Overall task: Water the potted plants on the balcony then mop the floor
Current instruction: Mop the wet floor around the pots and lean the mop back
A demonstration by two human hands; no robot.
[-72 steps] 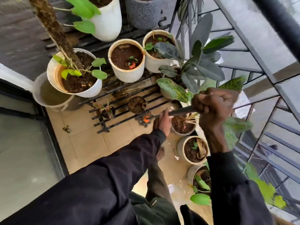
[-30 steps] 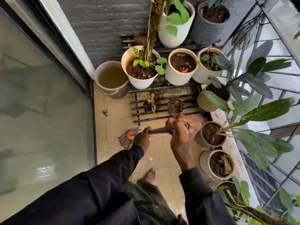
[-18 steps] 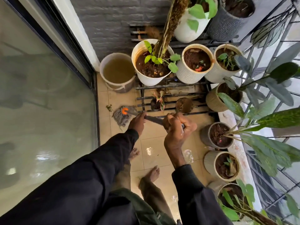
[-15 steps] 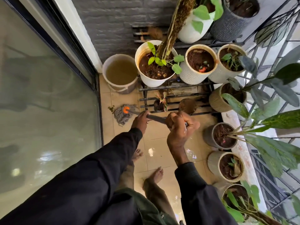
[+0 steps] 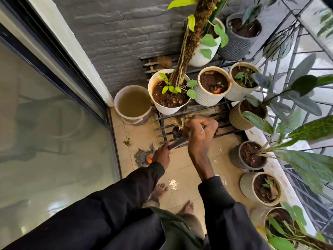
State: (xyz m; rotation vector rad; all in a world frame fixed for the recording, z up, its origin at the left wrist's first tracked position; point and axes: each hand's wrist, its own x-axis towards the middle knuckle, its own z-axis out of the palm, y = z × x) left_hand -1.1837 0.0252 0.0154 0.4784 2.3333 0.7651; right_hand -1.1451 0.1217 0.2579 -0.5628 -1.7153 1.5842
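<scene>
– Down by our bare feet (image 5: 186, 206), what are we holding?
– Our left hand (image 5: 162, 156) curls round the dark mop handle (image 5: 177, 141) low down. Our right hand (image 5: 200, 131) grips it higher, at one o'clock from the left.
– And the mop head (image 5: 142, 156)?
– Grey strings with an orange collar, lying on the wet tile floor (image 5: 180, 175) at nine o'clock from our left hand.
– Farther out?
– At twelve o'clock, a bucket (image 5: 134, 119) of murky water sits just beside a white pot (image 5: 169, 109).

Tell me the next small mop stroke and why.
Probably a short push forward along the glass door: the left hand and right hand grip the mop handle, the mop head rests on the tile beside the door, and leaf debris lies just ahead, short of the bucket.
</scene>
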